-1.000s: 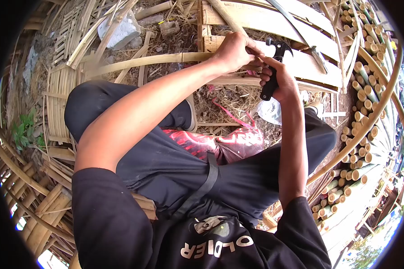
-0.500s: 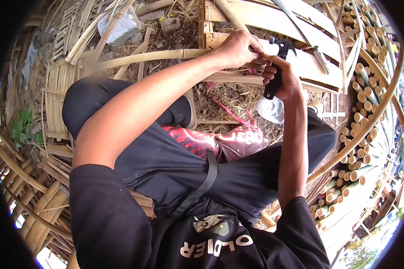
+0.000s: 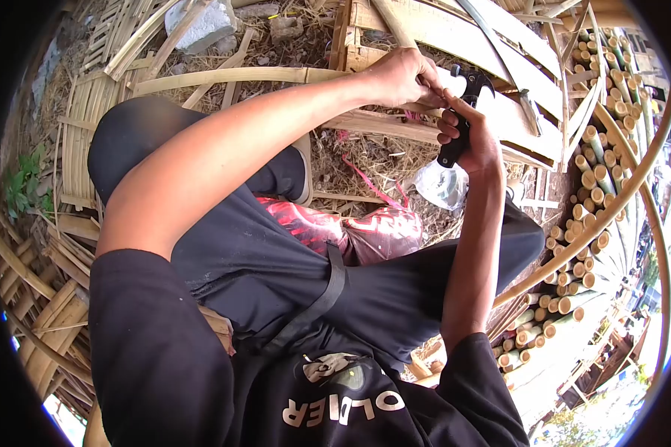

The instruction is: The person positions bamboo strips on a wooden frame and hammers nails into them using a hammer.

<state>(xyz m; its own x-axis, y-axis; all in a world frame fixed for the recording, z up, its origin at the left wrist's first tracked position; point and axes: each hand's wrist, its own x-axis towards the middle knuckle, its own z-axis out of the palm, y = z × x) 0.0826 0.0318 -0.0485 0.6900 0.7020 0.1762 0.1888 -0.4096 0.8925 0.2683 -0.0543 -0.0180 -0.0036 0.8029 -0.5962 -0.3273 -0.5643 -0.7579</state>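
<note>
My right hand is wrapped round the dark handle of a black claw hammer, whose head points away from me. My left hand is closed in a pinch just beside it, with its fingertips close to the right thumb. Whatever lies between the left fingers is hidden or too small to make out. Both hands are over the near edge of a slatted wooden crate. Behind the left hand, a bamboo stick reaches across the crate.
A long curved blade lies on the crate's slats. One bamboo strip runs left from my wrist. Stacked bamboo poles stand to the right. A clear plastic bag and pink string lie before my legs; a stone block sits at upper left.
The view has shifted slightly, so my body and legs appear further left. Both hands keep nearly the same pose over the crate, with the hammer still in the right.
</note>
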